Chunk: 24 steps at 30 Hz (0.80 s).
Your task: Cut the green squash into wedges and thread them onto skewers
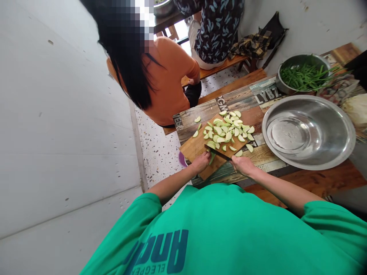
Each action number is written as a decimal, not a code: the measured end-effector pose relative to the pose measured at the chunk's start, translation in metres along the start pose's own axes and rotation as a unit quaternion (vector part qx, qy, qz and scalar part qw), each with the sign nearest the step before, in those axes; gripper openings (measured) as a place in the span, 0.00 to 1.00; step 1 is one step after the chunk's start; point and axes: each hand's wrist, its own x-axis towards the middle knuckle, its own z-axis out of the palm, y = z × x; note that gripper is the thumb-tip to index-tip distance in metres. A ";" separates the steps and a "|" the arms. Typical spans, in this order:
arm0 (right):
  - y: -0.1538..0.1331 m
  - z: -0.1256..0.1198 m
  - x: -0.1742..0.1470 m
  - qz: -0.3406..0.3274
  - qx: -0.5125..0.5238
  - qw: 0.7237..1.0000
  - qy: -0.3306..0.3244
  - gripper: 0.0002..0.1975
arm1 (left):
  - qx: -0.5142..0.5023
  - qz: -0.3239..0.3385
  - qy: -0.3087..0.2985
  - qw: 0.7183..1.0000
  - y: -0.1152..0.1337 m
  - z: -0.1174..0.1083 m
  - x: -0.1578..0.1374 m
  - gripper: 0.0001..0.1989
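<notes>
On a wooden cutting board [189, 147] lie many half-moon slices of pale, green-skinned zucchini [226, 130]; a few have slid onto the table. My right hand [242, 165] is closed around the handle of a knife [220, 153], its dark blade lying across the near part of the board. Just left of the blade, my left hand [202, 162] is closed over the uncut zucchini piece [212, 157], mostly hidden under the fingers. Fresh slices rest against the far side of the blade.
Right of the board stands a wide steel basin [329, 152]. Behind it, a steel bowl [282, 88] holds green chives or similar stalks [305, 76]. A cabbage-like vegetable [355, 109] sits at the far right. Across the table, a person in orange [169, 84] sits on a bench.
</notes>
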 end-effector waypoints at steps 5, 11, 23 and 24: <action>-0.002 -0.011 -0.012 -0.002 -0.001 1.000 0.007 0.18 | 0.040 0.029 -0.017 0.999 -0.002 0.003 -0.001 0.18; -0.004 -0.004 -0.008 -0.002 -0.002 1.000 -0.007 0.17 | -0.005 0.020 -0.004 1.000 -0.005 0.008 0.000 0.17; -0.004 0.005 -0.011 0.000 -0.004 1.000 0.002 0.18 | 0.022 0.032 -0.017 0.999 -0.003 0.003 -0.002 0.19; -0.004 0.003 -0.013 0.000 -0.003 1.000 0.004 0.18 | 0.035 0.039 -0.022 0.998 -0.004 0.005 -0.003 0.19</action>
